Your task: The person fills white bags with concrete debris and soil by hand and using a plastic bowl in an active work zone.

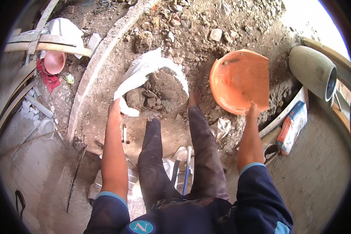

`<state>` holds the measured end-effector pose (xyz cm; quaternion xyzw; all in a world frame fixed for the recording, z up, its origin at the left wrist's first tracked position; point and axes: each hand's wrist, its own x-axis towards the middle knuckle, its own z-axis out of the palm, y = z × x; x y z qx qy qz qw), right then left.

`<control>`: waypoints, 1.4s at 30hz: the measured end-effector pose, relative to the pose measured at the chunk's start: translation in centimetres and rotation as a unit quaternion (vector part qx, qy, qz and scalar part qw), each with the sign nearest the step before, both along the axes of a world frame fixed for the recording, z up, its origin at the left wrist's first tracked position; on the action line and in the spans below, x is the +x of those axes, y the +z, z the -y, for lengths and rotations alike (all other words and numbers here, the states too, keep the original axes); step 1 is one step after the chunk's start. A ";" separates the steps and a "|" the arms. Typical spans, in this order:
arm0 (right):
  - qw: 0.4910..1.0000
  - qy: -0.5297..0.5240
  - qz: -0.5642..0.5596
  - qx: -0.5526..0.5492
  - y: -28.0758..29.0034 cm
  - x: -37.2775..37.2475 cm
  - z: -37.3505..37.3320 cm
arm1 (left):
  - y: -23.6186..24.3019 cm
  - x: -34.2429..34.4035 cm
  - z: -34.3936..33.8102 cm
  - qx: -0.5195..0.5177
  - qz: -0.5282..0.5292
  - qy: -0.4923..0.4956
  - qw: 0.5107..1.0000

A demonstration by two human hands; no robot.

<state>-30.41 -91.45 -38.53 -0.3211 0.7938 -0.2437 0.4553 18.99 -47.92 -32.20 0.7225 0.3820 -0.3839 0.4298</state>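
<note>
My left hand (115, 109) grips the edge of a white sack (138, 69), its fingers closed round the fabric. The sack stands open between my hand and my feet, filled with stones and earth (162, 91). Out to the right, my right hand (253, 110) is closed on the near rim of an orange plastic scoop (240, 80), rounded with one straight side. Tilted up, the scoop shows a soiled inner face and no load in it. Its rim hides some of my right fingers.
Loose rubble (215, 35) covers the ground ahead. A curved kerb (101, 62) runs along the left, beyond it planks (46, 47) and a pink helmet-like shell (55, 62). To the right lie a pale drum (310, 72) and a red-and-blue bag (291, 128). A blue-handled tool (187, 171) lies between my legs.
</note>
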 end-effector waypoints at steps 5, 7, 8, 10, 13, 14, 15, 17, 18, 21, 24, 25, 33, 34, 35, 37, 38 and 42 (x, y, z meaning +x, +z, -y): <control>0.898 0.375 -0.127 0.194 1.4 8.5 -2.2 | -1.1 -1.6 0.2 -0.101 -0.006 0.062 0.993; 0.881 0.362 0.071 0.296 2.9 17.8 -8.8 | -0.6 -1.2 -2.5 -0.087 0.013 0.073 0.993; 0.885 0.332 0.095 0.311 2.8 20.5 -10.9 | -0.4 -1.7 -2.2 -0.092 0.009 0.068 0.993; 0.872 0.299 0.167 0.349 1.0 23.7 -14.1 | -0.3 -2.1 -2.0 -0.095 0.007 0.070 0.993; 0.905 0.251 0.108 0.326 -0.6 26.5 -17.0 | 0.6 -2.6 -1.0 -0.109 -0.001 0.068 0.992; 0.911 0.242 0.092 0.320 -0.7 26.9 -17.2 | 0.4 -2.4 -1.5 -0.088 0.007 0.057 0.994; 0.917 0.233 0.074 0.314 -0.9 27.4 -17.6 | 0.7 -2.3 -2.1 -0.082 0.010 0.061 0.995; 0.924 0.304 0.089 0.215 -3.4 25.3 -17.8 | 1.0 -2.5 -1.3 -0.092 0.005 0.066 0.993; 0.894 0.424 0.056 0.135 -5.5 22.4 -16.8 | 0.7 -2.9 -0.4 -0.119 0.009 0.082 0.989; 0.914 0.379 0.106 0.095 -7.4 18.7 -15.0 | 0.3 -3.7 1.4 -0.127 -0.029 0.075 0.989; 0.926 0.218 0.153 0.268 -2.1 25.3 -17.8 | 1.5 -2.8 -1.2 -0.088 0.001 0.083 0.993; 0.925 0.235 0.145 0.260 -1.2 25.7 -17.5 | 1.4 -2.9 -0.9 -0.091 -0.001 0.081 0.993; 0.946 0.238 0.113 0.188 0.3 26.7 -17.7 | 0.4 -3.6 -0.6 -0.127 -0.005 0.103 0.987; 0.950 0.229 0.105 0.186 0.7 27.0 -17.6 | 0.2 -3.8 -0.8 -0.127 -0.006 0.094 0.987; 0.953 0.219 0.097 0.183 1.1 27.4 -17.5 | -0.2 -4.1 -1.1 -0.127 -0.008 0.086 0.988; 0.958 0.127 0.208 0.154 2.0 28.1 -17.2 | -0.9 -4.8 -1.3 -0.131 -0.007 0.079 0.988; 0.951 0.080 0.263 0.140 2.8 28.8 -17.3 | -1.1 -4.9 -1.6 -0.133 -0.002 0.081 0.988; 0.927 0.207 0.234 0.211 5.9 29.7 -17.3 | -0.7 -4.9 -1.5 -0.136 0.025 0.097 0.986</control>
